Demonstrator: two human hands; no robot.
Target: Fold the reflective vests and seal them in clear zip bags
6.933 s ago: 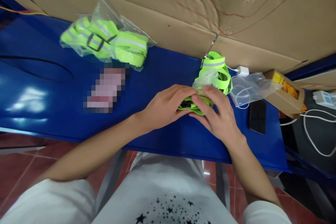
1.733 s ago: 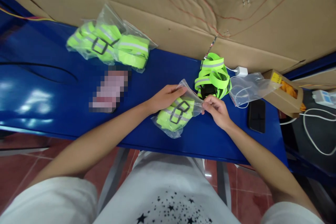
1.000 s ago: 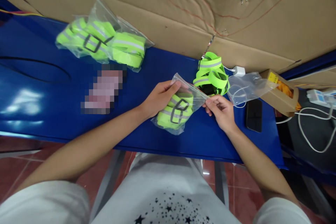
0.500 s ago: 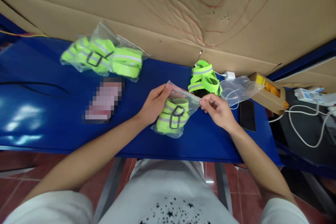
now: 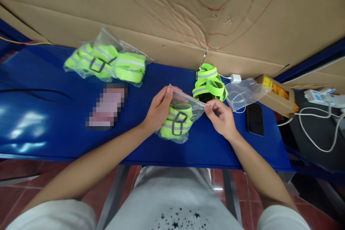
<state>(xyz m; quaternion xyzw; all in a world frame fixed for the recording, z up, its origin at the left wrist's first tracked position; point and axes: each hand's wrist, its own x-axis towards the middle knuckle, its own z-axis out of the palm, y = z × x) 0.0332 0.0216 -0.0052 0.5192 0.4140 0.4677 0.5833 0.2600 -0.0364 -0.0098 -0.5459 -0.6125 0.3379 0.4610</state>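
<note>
Between my hands is a clear zip bag, its top edge stretched taut. Inside lies a rolled neon-yellow reflective strap with a grey stripe and a black buckle. My left hand pinches the bag's upper left corner, thumb on top. The upper right corner is held between the thumb and fingers of my right hand. Whether the zip is sealed cannot be made out. Just behind the bag sits a loose bundle of the same reflective strap, unbagged.
Filled bags of straps lie at the back left of the blue table. A blurred-out flat object is in front of them. To the right are an empty plastic bag, a black phone, a cardboard box and white cables.
Both hands keep hold of the bag's corners and have shifted only slightly. The view has tilted a little. Nothing was let go or picked up.
</note>
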